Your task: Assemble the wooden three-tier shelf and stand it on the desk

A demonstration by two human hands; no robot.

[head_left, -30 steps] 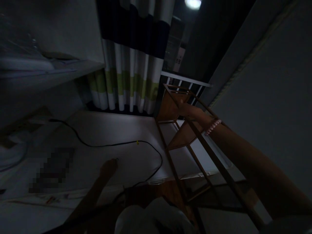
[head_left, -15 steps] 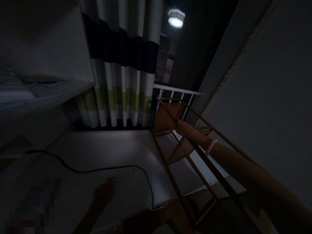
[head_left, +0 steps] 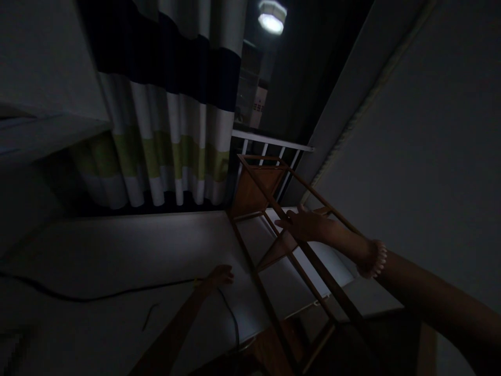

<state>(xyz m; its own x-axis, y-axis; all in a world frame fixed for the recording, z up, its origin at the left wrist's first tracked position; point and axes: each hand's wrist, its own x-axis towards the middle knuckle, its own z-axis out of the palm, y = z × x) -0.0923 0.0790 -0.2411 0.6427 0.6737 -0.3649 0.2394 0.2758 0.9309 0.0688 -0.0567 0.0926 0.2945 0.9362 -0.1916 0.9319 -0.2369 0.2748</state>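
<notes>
A tall brown wooden rack frame leans across the right side, with panels between its posts. My right hand, a bead bracelet at its wrist, rests over one long post with its fingers spread apart. My left hand is over the white surface, left of the rack and beside a black cable. Its fingers are loosely bent, with nothing visible in them. A thin bent rod, like a hex key, lies on the white surface below the cable.
A striped curtain hangs behind the white surface. White railing bars stand at the dark window by the rack's far end. A pale shelf juts in at left, and a large pale panel fills the right. The room is dim.
The hex key has left my left hand and lies on the surface. That hand has moved right and up, toward the rack. My right hand has loosened its grip on the post.
</notes>
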